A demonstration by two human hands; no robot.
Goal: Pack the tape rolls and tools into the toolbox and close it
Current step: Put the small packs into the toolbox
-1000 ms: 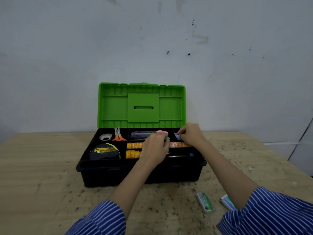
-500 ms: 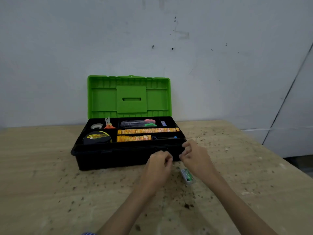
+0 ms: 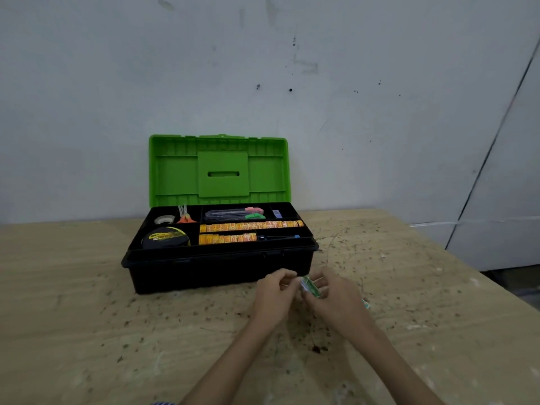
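1. A black plastic toolbox (image 3: pixel 219 270) with its bright green ribbed lid (image 3: pixel 219 171) standing upright sits on a speckled pale wooden table (image 3: pixel 87 331), against a scuffed grey wall (image 3: pixel 263 68).
2. Its tray holds a black-and-yellow round tape measure (image 3: pixel 165 237), a small white tape roll (image 3: pixel 164 219), orange-handled scissors (image 3: pixel 184 217), two rows of orange-yellow tape rolls (image 3: pixel 251 226) and dark utility knives (image 3: pixel 233 214).
3. Just in front of the toolbox's right end, both hands meet above the table.
4. The left hand (image 3: pixel 273 296) and right hand (image 3: pixel 339 299) pinch a small green-and-white rectangular packet (image 3: pixel 310 287) between their fingertips, tilted.
5. Another small pale object (image 3: pixel 365 304) peeks out behind the right hand; it is too hidden to tell more.
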